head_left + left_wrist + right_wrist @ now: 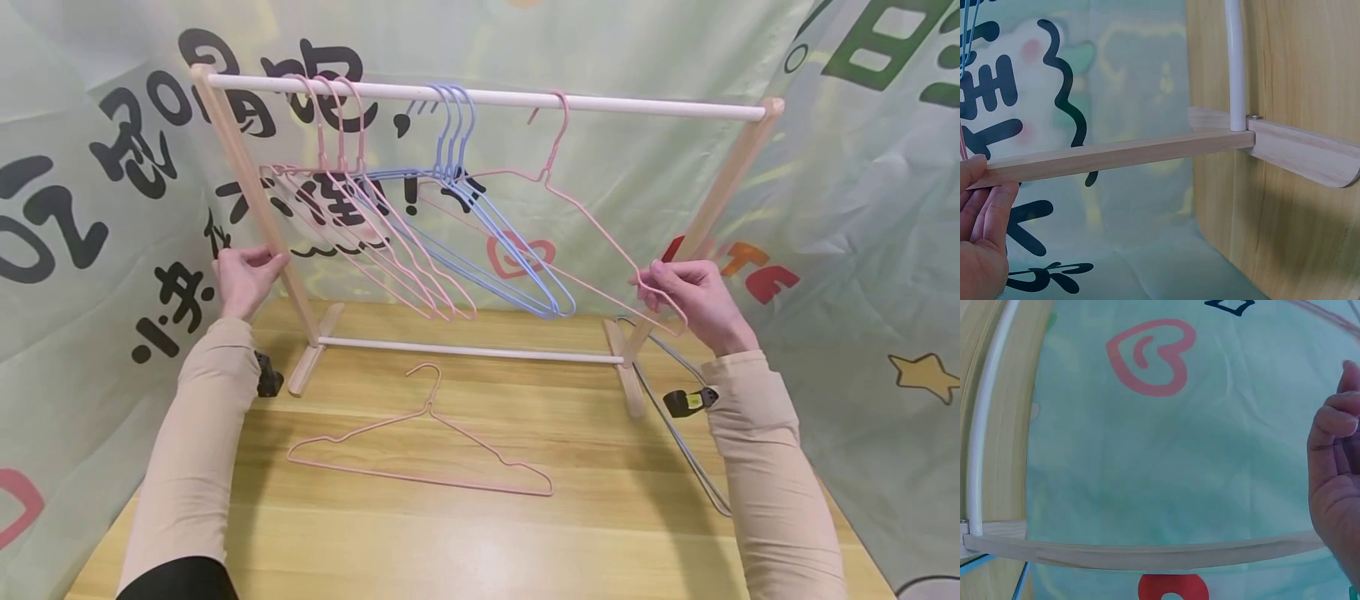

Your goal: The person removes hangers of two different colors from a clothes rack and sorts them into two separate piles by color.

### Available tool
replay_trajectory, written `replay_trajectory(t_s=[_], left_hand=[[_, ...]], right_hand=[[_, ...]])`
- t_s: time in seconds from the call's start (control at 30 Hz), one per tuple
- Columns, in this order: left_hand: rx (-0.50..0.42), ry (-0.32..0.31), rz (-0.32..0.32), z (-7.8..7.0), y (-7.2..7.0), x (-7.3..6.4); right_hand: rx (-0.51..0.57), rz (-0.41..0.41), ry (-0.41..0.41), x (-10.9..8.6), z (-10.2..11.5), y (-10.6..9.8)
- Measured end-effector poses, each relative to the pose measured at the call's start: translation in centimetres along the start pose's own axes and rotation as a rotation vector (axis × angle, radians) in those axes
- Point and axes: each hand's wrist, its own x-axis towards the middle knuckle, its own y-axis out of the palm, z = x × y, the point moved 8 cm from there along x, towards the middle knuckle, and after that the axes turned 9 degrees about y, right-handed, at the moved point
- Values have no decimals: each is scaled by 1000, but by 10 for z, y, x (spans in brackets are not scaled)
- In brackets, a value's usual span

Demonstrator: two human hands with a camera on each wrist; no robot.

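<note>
My left hand (246, 279) pinches the left wooden post (251, 183) of a clothes rack between thumb and fingers; the left wrist view shows that grip at its left edge. On the right, my right hand (701, 304) holds the lower right corner of a pink hanger (551, 158), whose hook is over the rack's white top rod (652, 104). This hanger is turned at an angle. Three blue hangers (450, 177) hang mid-rod, and three pink hangers (341, 158) hang left of them. In the right wrist view, curled fingers (1338, 422) show, partly cut off.
Another pink hanger (430, 407) lies flat on the wooden table (480, 550) before the rack. A grey-blue hanger (678, 439) lies by the right foot (624, 371), partly behind my right forearm. A white lower bar (472, 350) joins the posts. Printed cloth (862, 250) surrounds the table.
</note>
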Motion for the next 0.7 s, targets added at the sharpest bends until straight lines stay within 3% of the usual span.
replay_trajectory(t_s=[0.17,0.43,0.7], left_hand=[[-14,2,-3,1,0,0],[-21,24,-13,1,-2,0],[-21,21,-4,-1,-1,-1]], right_hand=[[-61,35,4,-2,2,5],[-132,13,60,-3,5,2],[-406,-20,157,-1,11,-1]])
